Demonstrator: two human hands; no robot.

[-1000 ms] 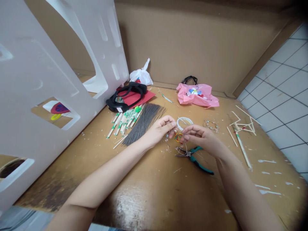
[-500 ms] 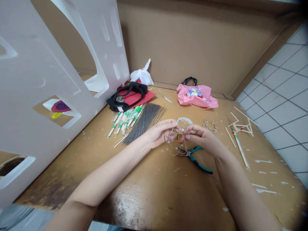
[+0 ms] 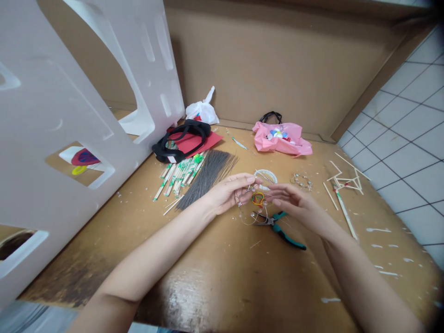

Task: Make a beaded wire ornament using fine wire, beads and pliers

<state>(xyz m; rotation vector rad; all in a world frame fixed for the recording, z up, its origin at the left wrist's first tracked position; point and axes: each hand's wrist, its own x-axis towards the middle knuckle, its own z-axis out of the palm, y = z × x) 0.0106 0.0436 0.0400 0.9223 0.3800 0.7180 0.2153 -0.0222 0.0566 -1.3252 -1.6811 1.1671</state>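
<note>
A thin wire loop with small clear beads [image 3: 239,203] hangs from the closed fingers of my left hand [image 3: 233,192]. My right hand [image 3: 293,200] is at the loop's right side with its fingers apart, and nothing shows held in it. Below the hands, pliers with teal handles [image 3: 286,237] lie on the table, their jaws behind the loop. Colored rubber bands [image 3: 258,199] show between my hands. A white protractor-like disc [image 3: 271,175] lies just beyond the fingertips.
Left of my hands are grey wires [image 3: 208,178], wrapped sticks [image 3: 180,173] and a black headband [image 3: 180,141]. Behind stand a pink bag [image 3: 284,145] and a white bag [image 3: 203,112]. A beaded ring [image 3: 301,181] and a stick frame [image 3: 348,182] lie right; a white plastic panel [image 3: 138,60] rises left.
My right hand has moved slightly right, away from my left fingertips, and its fingers have opened from their pinch. The beaded loop stays in my left hand. The view has shifted slightly.
</note>
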